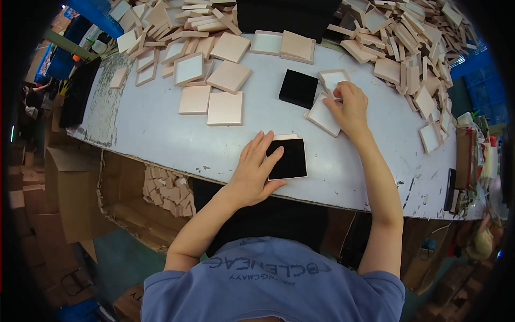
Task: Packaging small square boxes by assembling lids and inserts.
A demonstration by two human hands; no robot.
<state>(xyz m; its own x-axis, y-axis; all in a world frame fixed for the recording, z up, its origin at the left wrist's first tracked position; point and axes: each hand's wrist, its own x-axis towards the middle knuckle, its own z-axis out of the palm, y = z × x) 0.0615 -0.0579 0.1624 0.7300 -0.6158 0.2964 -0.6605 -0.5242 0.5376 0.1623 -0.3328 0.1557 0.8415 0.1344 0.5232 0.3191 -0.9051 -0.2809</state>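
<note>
My left hand [254, 167] lies with fingers spread over the left side of a small pale pink box with a black pad [289, 160] in it. Its index finger touches the pad, and the thumb is by the near edge. A strip of another pale piece shows behind this box. To the right, the bent fingers of my right hand [352, 109] pinch the edge of an open pale box half [323, 116] with a white inside. Another open box half [333, 78] sits just beyond it. A loose black pad [298, 88] lies left of these halves.
Closed pale boxes [225, 109] and open box halves [189, 72] lie at left on the white table [155, 126]. Heaped box parts [413, 48] cover the far right. Below the front edge, a cardboard carton [123, 201] holds small pale pieces [168, 190].
</note>
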